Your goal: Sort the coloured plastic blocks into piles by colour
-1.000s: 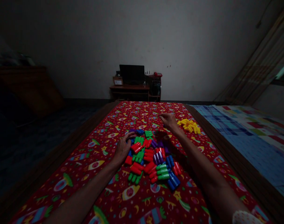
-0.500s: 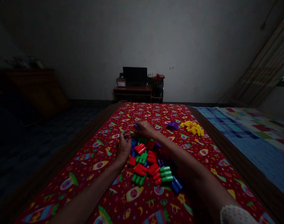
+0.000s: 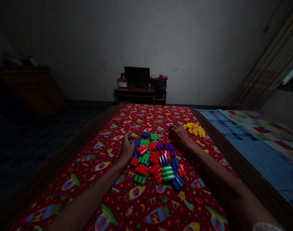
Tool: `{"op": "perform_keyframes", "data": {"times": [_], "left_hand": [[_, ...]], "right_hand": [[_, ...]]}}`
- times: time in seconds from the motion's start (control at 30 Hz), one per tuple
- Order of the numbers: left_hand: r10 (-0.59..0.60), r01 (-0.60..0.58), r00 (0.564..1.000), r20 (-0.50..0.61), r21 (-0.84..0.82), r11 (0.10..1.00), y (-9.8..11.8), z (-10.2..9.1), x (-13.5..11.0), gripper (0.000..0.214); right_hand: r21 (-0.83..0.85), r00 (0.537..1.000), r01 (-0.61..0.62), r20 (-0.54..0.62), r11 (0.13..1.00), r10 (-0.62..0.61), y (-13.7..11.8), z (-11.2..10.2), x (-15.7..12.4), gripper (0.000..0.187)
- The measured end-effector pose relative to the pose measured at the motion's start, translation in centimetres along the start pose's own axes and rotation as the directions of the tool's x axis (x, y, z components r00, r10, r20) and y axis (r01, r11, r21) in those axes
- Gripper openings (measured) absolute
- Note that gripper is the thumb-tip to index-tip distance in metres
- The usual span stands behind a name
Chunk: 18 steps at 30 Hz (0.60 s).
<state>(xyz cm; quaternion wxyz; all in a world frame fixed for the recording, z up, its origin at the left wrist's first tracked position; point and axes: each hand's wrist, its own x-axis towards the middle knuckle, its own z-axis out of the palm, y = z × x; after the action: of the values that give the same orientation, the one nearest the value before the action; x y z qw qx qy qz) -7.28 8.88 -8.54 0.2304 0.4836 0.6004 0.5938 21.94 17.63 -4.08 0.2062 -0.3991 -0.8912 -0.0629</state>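
A heap of interlocking plastic blocks [image 3: 156,162] in red, green, blue and purple lies on a red printed bedsheet [image 3: 112,195]. My left hand [image 3: 127,149] rests at the heap's left edge, fingers curled, with nothing visible in them, close to a blue block [image 3: 137,142]. My right hand [image 3: 178,136] is closed beside a smaller heap of yellow blocks [image 3: 194,130]. A purple block [image 3: 171,126] shows at its fingertips, partly hidden by the fingers.
The sheet-covered bed has a dark wooden edge [image 3: 93,141] on the left. A checked blanket [image 3: 257,138] lies on the right. A low desk [image 3: 134,90] with a black monitor [image 3: 137,76] stands against the far wall.
My right hand has moved right, from above the heap to the purple block by the yellow blocks, and its forearm no longer covers the heap. My left hand has barely moved.
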Motion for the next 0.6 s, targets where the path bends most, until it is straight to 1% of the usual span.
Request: {"op": "perform_keyframes", "data": {"times": [0.07, 0.13, 0.2, 0.27, 0.3, 0.37, 0.4, 0.47, 0.53, 0.6], "left_hand": [[-0.009, 0.009, 1.000, 0.007, 0.011, 1.000, 0.0, 0.0, 0.0, 0.046], [-0.007, 0.006, 1.000, 0.007, 0.020, 1.000, -0.1, 0.0, 0.1, 0.046], [0.004, -0.004, 1.000, 0.009, 0.031, 1.000, -0.1, 0.0, 0.1, 0.046], [0.008, -0.009, 1.000, 0.013, 0.038, 0.999, -0.1, 0.0, 0.1, 0.046], [0.008, -0.008, 1.000, 0.015, 0.040, 0.999, -0.1, 0.0, 0.1, 0.046], [0.004, -0.005, 1.000, 0.022, 0.042, 0.999, 0.0, 0.0, 0.0, 0.046], [0.000, -0.001, 1.000, 0.028, 0.046, 0.999, 0.0, -0.1, 0.0, 0.046], [-0.008, 0.005, 0.999, 0.042, 0.056, 0.998, 0.2, -0.2, -0.1, 0.046], [-0.010, 0.006, 0.999, 0.046, 0.068, 0.998, 0.3, -0.2, -0.1, 0.045], [-0.003, 0.000, 0.999, 0.048, 0.079, 0.997, 0.3, -0.3, -0.1, 0.045]], "right_hand": [[0.040, 1.000, -0.021, -0.012, 0.999, 0.022, -0.5, -0.6, -0.7, 0.019], [0.117, 0.998, -0.054, 0.021, 0.992, 0.052, -1.7, -1.3, -1.7, 0.021], [0.173, 0.989, -0.097, 0.123, 0.980, 0.077, -3.1, -1.9, -2.7, 0.022], [0.167, 0.968, -0.134, 0.234, 0.977, 0.093, -4.3, -2.2, -3.6, 0.023], [0.159, 0.959, -0.150, 0.265, 0.976, 0.104, -4.7, -2.2, -3.8, 0.022], [0.191, 0.948, -0.200, 0.285, 0.961, 0.140, -5.0, -2.0, -3.7, 0.022], [0.240, 0.944, -0.235, 0.287, 0.942, 0.163, -4.9, -1.9, -3.5, 0.024], [0.360, 0.930, -0.321, 0.292, 0.876, 0.221, -4.2, -1.5, -2.8, 0.026], [0.465, 0.913, -0.401, 0.275, 0.789, 0.302, -3.1, -1.2, -2.0, 0.025], [0.561, 0.896, -0.442, 0.229, 0.700, 0.381, -1.6, -1.2, -1.4, 0.024]]}}
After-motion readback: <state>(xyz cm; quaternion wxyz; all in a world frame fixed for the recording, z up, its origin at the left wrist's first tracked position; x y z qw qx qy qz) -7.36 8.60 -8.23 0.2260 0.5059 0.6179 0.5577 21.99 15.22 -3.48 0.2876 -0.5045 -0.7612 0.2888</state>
